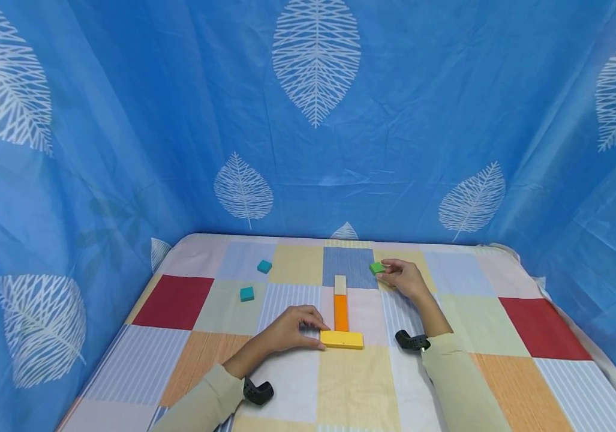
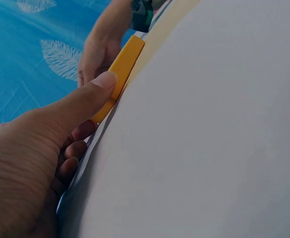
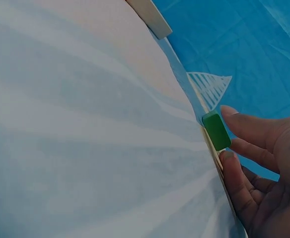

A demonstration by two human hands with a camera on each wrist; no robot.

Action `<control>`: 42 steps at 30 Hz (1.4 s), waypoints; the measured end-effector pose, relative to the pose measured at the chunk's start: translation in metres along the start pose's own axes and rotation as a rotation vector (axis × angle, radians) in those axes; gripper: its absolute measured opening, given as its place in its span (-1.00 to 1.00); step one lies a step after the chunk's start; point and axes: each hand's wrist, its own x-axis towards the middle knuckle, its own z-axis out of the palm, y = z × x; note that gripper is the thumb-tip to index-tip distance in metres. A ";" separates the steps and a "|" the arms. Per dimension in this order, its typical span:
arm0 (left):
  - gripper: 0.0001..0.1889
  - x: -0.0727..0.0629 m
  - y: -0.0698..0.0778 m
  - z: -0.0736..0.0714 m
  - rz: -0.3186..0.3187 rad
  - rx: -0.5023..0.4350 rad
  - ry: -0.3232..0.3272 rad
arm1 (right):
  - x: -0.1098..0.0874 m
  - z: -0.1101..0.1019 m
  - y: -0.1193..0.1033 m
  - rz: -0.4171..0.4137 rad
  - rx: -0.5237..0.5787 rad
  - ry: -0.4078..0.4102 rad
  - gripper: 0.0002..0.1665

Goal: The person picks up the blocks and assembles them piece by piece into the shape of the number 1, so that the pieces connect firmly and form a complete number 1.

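Note:
My left hand (image 1: 294, 329) pinches the left end of a long yellow block (image 1: 342, 340); in the left wrist view its thumb (image 2: 105, 81) lies on the block's face. Behind the yellow block, an orange block (image 1: 341, 313) runs away from me at a right angle, with a cream block (image 1: 340, 284) at its far end. Farther back on the right, my right hand (image 1: 402, 277) holds a small green block (image 1: 376, 268) at its right side between thumb and fingertips. The right wrist view shows the green block (image 3: 216, 131) low over the cloth edge.
Two small teal blocks, a nearer one (image 1: 246, 294) and a farther one (image 1: 264, 266), lie on the left of the patchwork cloth (image 1: 254, 414). A blue leaf-print curtain (image 1: 394, 150) hangs behind and along both sides. Each wrist wears a black band.

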 end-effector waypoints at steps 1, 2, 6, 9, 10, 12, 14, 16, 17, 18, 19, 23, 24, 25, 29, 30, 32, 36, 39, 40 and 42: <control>-0.66 0.000 0.000 0.000 0.003 0.000 -0.001 | 0.000 -0.001 0.000 0.003 -0.001 -0.006 -0.40; -0.66 0.000 -0.001 0.000 0.005 0.000 -0.002 | 0.000 -0.001 0.000 0.007 0.000 -0.012 -0.40; -0.67 0.001 -0.001 0.001 0.007 -0.003 -0.004 | 0.002 -0.003 0.000 0.013 -0.016 -0.018 -0.39; -0.68 0.002 0.000 0.000 0.008 0.006 0.000 | 0.005 -0.003 -0.001 0.010 -0.036 -0.015 -0.39; -0.68 0.002 0.000 -0.001 0.010 0.010 0.000 | 0.006 -0.003 -0.002 0.009 -0.045 -0.011 -0.39; -0.68 0.002 0.000 -0.001 0.012 0.016 0.002 | 0.007 -0.003 -0.004 0.014 -0.063 -0.006 -0.40; -0.68 0.002 0.000 -0.001 0.011 0.018 -0.001 | 0.008 -0.003 -0.005 0.025 -0.075 -0.002 -0.41; -0.67 0.003 0.000 -0.002 0.010 0.019 -0.001 | 0.008 -0.002 -0.007 0.033 -0.086 0.002 -0.41; -0.67 0.003 0.000 -0.002 0.008 0.020 -0.001 | 0.009 -0.002 -0.008 0.033 -0.087 0.001 -0.41; -0.68 0.003 0.000 -0.002 0.007 0.021 -0.001 | 0.009 -0.001 -0.008 0.032 -0.090 0.000 -0.41; -0.68 0.002 0.000 -0.002 0.006 0.021 -0.001 | 0.010 -0.001 -0.008 0.031 -0.087 -0.001 -0.41; -0.68 0.002 0.000 -0.002 0.002 0.020 0.000 | 0.010 0.000 -0.010 0.017 -0.114 0.005 -0.41; -0.68 0.002 0.000 -0.002 0.000 0.017 -0.002 | 0.010 0.000 -0.010 0.016 -0.124 0.009 -0.41; -0.68 0.002 0.000 -0.002 -0.004 0.014 -0.003 | 0.010 0.000 -0.010 0.017 -0.137 0.015 -0.41; -0.67 0.002 0.001 -0.002 -0.022 -0.001 -0.007 | 0.010 0.001 -0.010 0.024 -0.174 0.036 -0.42; -0.67 0.002 0.001 -0.002 -0.026 -0.002 -0.008 | 0.011 0.002 -0.009 0.027 -0.182 0.040 -0.42; -0.67 0.002 0.000 -0.001 -0.030 -0.003 -0.009 | 0.011 0.003 -0.009 0.029 -0.191 0.047 -0.42; -0.67 0.001 -0.001 -0.001 -0.030 0.000 -0.009 | 0.011 0.004 -0.009 0.037 -0.198 0.054 -0.44; -0.67 0.001 -0.001 -0.001 -0.031 0.002 -0.008 | 0.011 0.005 -0.009 0.041 -0.197 0.057 -0.45; -0.67 0.001 -0.001 -0.001 -0.033 0.001 -0.007 | 0.011 0.005 -0.009 0.042 -0.197 0.057 -0.45; -0.67 0.001 -0.001 0.000 -0.035 0.003 -0.007 | 0.011 0.006 -0.009 0.043 -0.196 0.058 -0.45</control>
